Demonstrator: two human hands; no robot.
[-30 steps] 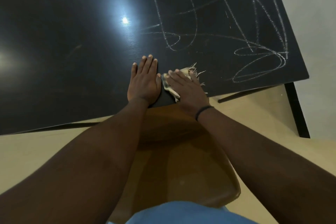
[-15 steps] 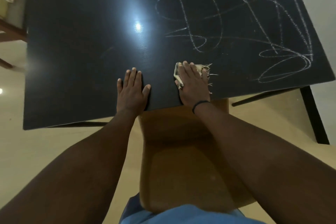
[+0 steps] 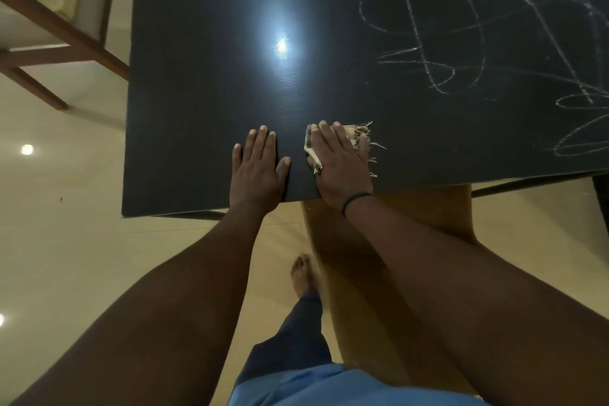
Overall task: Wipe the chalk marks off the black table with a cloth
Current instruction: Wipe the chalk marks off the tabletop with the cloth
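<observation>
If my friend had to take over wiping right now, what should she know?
Left hand: flat on the table, fingers straight, holding nothing.
Right hand: pressing the cloth flat against the table near the front edge; its frayed edge sticks out on the right.
Chalk marks: loops and lines cover the right part of the table, beyond the cloth and apart from it.
Done: the left and middle of the table show no chalk.
Left: push the cloth up and to the right over all those marks.
</observation>
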